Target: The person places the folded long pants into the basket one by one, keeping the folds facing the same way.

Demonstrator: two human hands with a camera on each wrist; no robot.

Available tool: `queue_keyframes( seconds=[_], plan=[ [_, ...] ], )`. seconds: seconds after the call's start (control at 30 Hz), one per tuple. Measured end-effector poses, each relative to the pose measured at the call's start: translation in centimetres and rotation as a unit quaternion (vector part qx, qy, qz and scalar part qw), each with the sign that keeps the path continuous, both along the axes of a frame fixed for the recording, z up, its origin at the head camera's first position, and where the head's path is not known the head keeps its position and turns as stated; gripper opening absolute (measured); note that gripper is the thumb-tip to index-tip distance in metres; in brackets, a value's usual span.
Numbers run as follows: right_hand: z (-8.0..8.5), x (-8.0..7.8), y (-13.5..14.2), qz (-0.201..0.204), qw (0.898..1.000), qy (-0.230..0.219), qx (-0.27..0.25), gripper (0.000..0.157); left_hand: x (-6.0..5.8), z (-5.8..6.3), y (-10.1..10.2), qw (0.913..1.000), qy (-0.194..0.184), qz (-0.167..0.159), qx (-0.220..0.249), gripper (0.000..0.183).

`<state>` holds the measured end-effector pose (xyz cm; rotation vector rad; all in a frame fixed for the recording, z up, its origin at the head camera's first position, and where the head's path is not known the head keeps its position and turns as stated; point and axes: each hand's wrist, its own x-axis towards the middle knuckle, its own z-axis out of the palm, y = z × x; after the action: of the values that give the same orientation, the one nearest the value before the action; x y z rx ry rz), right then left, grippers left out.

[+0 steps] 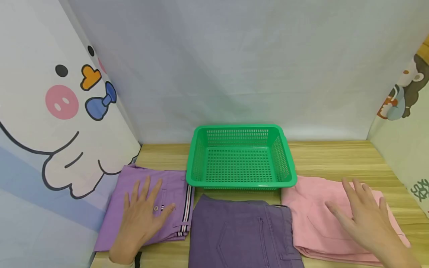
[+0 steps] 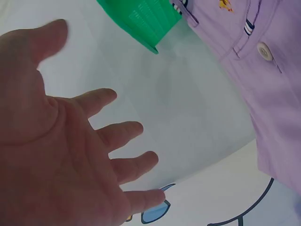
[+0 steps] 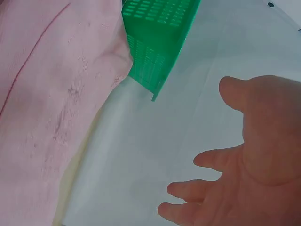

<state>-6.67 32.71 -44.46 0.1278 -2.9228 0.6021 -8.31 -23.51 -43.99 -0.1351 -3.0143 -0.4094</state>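
Two empty hands out, fingers spread: my left hand (image 1: pixel 142 216) hangs above folded lilac trousers (image 1: pixel 175 187) by the table's (image 1: pixel 335 156) left edge, my right hand (image 1: pixel 363 216) above pink trousers (image 1: pixel 311 216) toward its right edge; dark purple jeans (image 1: pixel 242 234) lie between, neither hand clearly nearer.

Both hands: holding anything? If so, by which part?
Nothing is held. The left hand is open above the light purple trousers; the right hand is open above the pink trousers.
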Motion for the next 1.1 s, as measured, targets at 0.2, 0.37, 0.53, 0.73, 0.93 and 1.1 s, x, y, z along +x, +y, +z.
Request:
queue_keyframes(
  seconds=[0.2,0.37,0.53,0.73,0.93,1.1],
  plan=[
    [0.1,-0.2,-1.7,0.028,0.997,-0.006,-0.065,0.086,0.4,-0.3,0.1,0.9993,0.034,0.001,0.016,0.081],
    [0.8,-0.1,-3.7,0.045,0.991,-0.054,-0.114,0.087,1.0,-0.3,0.4,0.9969,0.045,0.013,0.063,0.082],
    [1.0,0.2,-5.6,0.041,0.987,-0.044,-0.146,0.081,1.3,-0.5,0.7,0.9914,0.062,0.018,0.113,0.082],
    [0.5,0.4,-8.0,0.035,0.977,-0.007,-0.209,0.062,1.7,-0.8,0.9,0.9817,0.064,0.027,0.177,0.077],
    [0.0,0.2,-10.3,0.071,0.954,0.001,-0.292,0.053,2.0,-0.7,0.7,0.9697,0.021,0.051,0.238,0.079],
    [-0.6,0.1,-12.0,0.085,0.939,-0.014,-0.334,0.051,2.3,-0.7,0.7,0.9646,0.009,0.063,0.256,0.078]
  ],
)
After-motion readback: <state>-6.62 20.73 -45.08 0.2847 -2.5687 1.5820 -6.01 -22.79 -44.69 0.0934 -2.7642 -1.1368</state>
